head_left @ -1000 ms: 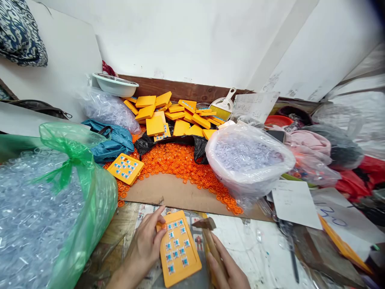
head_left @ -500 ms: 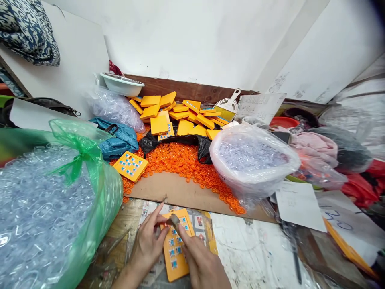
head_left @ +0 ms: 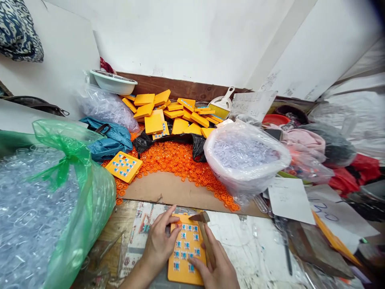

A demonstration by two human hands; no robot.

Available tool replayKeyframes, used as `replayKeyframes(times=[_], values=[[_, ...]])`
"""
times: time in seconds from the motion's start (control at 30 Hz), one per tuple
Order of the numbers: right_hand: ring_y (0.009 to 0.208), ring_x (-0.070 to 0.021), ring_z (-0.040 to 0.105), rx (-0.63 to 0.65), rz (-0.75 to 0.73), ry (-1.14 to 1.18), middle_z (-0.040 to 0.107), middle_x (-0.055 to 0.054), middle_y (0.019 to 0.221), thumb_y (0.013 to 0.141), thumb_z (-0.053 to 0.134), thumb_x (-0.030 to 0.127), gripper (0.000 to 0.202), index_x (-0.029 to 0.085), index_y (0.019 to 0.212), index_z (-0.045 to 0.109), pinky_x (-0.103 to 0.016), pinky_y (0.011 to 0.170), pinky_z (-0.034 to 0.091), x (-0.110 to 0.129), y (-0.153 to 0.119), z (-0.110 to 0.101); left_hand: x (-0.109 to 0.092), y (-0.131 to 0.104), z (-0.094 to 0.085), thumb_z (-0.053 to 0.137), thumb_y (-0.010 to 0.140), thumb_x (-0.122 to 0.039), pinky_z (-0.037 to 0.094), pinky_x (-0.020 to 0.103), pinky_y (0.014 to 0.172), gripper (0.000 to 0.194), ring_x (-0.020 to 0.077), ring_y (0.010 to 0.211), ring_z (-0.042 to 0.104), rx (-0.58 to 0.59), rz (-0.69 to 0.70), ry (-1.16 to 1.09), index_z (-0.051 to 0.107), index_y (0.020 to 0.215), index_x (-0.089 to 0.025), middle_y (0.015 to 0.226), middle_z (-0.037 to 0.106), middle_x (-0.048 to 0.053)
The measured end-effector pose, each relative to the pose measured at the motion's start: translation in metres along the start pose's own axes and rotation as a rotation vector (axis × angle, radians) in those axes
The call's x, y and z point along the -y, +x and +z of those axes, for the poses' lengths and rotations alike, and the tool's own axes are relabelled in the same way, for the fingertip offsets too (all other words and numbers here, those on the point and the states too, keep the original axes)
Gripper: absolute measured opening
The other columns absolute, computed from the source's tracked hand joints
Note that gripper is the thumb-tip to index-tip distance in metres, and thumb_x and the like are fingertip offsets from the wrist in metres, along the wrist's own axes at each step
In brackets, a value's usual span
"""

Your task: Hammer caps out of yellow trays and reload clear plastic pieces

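The head camera looks forward and down, worktop (head_left: 249,245) near.

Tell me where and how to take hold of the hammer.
Best grip the hammer by its wooden handle, coming from the right, where the right hand holds it. The handle is long and slim and runs back toward the person, while the head sits at the far end, its narrow tip pointing left over the yellow board.

A hammer (head_left: 209,245) is gripped in the right hand (head_left: 221,263), its head hovering around the far right corner of the yellow board (head_left: 187,249). A tiny orange piece (head_left: 179,224) is pinched at the board's far left corner by the left hand (head_left: 159,243). Loads of orange rings (head_left: 171,160) are heaped beyond the board.
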State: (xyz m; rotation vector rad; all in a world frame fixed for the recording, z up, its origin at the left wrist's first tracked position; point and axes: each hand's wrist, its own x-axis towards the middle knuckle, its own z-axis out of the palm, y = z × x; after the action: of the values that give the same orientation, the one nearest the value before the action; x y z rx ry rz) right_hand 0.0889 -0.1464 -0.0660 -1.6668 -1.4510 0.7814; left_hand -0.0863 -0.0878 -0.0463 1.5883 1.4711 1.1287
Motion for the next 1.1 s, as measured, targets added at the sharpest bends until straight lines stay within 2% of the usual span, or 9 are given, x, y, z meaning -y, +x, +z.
replayKeyframes(times=[0.1,0.2,0.33,0.43,0.57,0.77,0.87,0.97,1.1], values=[[0.102,-0.0212,0.064,0.011,0.014,-0.024,0.06,-0.004,0.123,0.079,0.057,0.027,0.066,0.028,0.143,0.038,-0.029,0.084,0.053,0.003,0.001,-0.004,-0.002,0.005,0.001,0.06,0.077,-0.014,0.054,0.037,0.089,0.051,0.0171,0.089,0.069,0.052,0.002,-0.004,0.052,0.128,-0.018,0.095,0.073,0.005],[0.118,-0.0233,0.055,0.033,0.002,-0.051,0.056,-0.005,0.13,0.077,0.056,0.025,0.068,0.028,0.143,0.037,-0.035,0.096,0.047,0.01,0.006,-0.009,-0.001,0.008,-0.003,0.061,0.077,-0.014,0.057,0.036,0.085,0.05,0.017,0.085,0.07,0.057,0.022,-0.005,0.054,0.127,-0.017,0.091,0.074,0.005],[0.131,-0.0261,0.043,0.05,0.066,-0.079,0.047,-0.009,0.141,0.07,0.06,0.024,0.07,0.02,0.138,0.044,-0.041,0.107,0.036,0.019,0.014,-0.017,-0.002,0.011,-0.009,0.058,0.081,-0.014,0.058,0.037,0.083,0.027,0.0202,0.087,0.07,0.037,0.236,0.095,0.067,0.107,-0.016,0.089,0.075,0.007],[0.131,-0.0256,0.044,0.15,0.191,-0.02,0.047,-0.012,0.143,0.065,0.061,0.022,0.081,0.013,0.142,0.037,-0.041,0.109,0.034,0.026,0.02,-0.022,-0.006,0.011,-0.014,0.056,0.084,-0.015,0.055,0.042,0.091,0.017,0.0216,0.087,0.071,0.092,0.37,0.149,0.072,0.088,-0.018,0.088,0.077,0.006],[0.13,-0.0241,0.046,0.208,0.27,0.03,0.049,-0.007,0.142,0.059,0.064,0.017,0.089,0.015,0.144,0.035,-0.036,0.109,0.035,0.036,0.03,-0.023,-0.009,0.013,-0.02,0.059,0.085,-0.018,0.055,0.042,0.092,0.014,0.0212,0.084,0.071,0.149,0.467,0.206,0.072,0.091,-0.017,0.092,0.077,0.007],[0.132,-0.0239,0.044,0.22,0.181,0.042,0.045,-0.007,0.145,0.057,0.067,0.01,0.092,0.017,0.144,0.037,-0.038,0.11,0.033,0.035,0.041,-0.023,0.0,0.013,-0.018,0.058,0.084,-0.017,0.056,0.038,0.089,0.017,0.0232,0.098,0.067,0.035,0.412,0.203,0.071,0.094,-0.018,0.092,0.075,0.008],[0.133,-0.0241,0.043,0.184,0.07,0.035,0.047,-0.006,0.144,0.072,0.064,0.019,0.072,0.02,0.141,0.043,-0.041,0.11,0.034,0.037,0.038,-0.029,0.001,0.013,-0.021,0.06,0.081,-0.015,0.056,0.035,0.087,0.036,0.0207,0.096,0.066,0.03,0.332,0.177,0.063,0.118,-0.019,0.096,0.073,0.007],[0.129,-0.0208,0.048,0.193,-0.151,0.003,0.053,-0.005,0.139,0.092,0.046,0.028,0.046,0.025,0.138,0.048,-0.035,0.105,0.04,0.044,0.03,-0.032,-0.001,0.014,-0.024,0.059,0.082,-0.015,0.055,0.032,0.085,0.05,0.0171,0.088,0.066,0.087,0.283,0.122,0.053,0.131,-0.023,0.09,0.071,0.003],[0.106,-0.0179,0.066,0.218,-0.337,-0.107,0.067,-0.002,0.118,0.095,0.036,0.022,0.047,0.035,0.14,0.044,-0.027,0.091,0.051,0.049,0.017,-0.021,-0.003,0.014,-0.025,0.061,0.08,-0.015,0.053,0.031,0.085,0.056,0.0167,0.087,0.064,0.125,0.267,0.084,0.05,0.134,-0.026,0.09,0.068,0.002]])
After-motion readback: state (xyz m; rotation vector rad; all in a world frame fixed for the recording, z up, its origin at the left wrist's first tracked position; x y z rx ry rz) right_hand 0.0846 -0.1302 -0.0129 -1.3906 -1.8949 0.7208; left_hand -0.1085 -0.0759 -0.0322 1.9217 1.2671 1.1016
